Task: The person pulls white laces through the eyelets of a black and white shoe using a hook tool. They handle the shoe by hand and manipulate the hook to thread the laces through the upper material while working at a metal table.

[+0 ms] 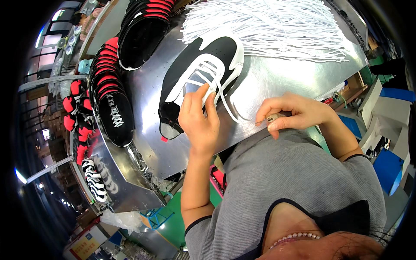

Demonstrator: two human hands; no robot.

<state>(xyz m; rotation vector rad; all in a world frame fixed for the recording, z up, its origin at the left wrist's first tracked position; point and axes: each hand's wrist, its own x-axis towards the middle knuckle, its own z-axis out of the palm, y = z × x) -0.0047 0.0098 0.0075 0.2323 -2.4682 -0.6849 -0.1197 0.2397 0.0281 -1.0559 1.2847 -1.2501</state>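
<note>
A black and white shoe upper (229, 47) lies on the metal table, its toe pointing away from me. A white shoelace (226, 104) crosses its throat, and one loose end hangs over the right side onto the table. My left hand (200, 119) is at the upper's near end, thumb and fingers closed on the white eyelet edge beside the lace. What lies right between the fingertips is partly hidden. To the right, apart from the upper, my right hand (299, 113) holds a small tool with a short brownish handle (274, 117); its exact kind cannot be made out.
A thick spread of white laces (268, 32) covers the table's far side. Stacked black and red uppers (113, 106) stand along the left, with another stack (145, 39) farther back. The metal table (149, 93) has a near edge against my body. Striped uppers (94, 180) lie lower left.
</note>
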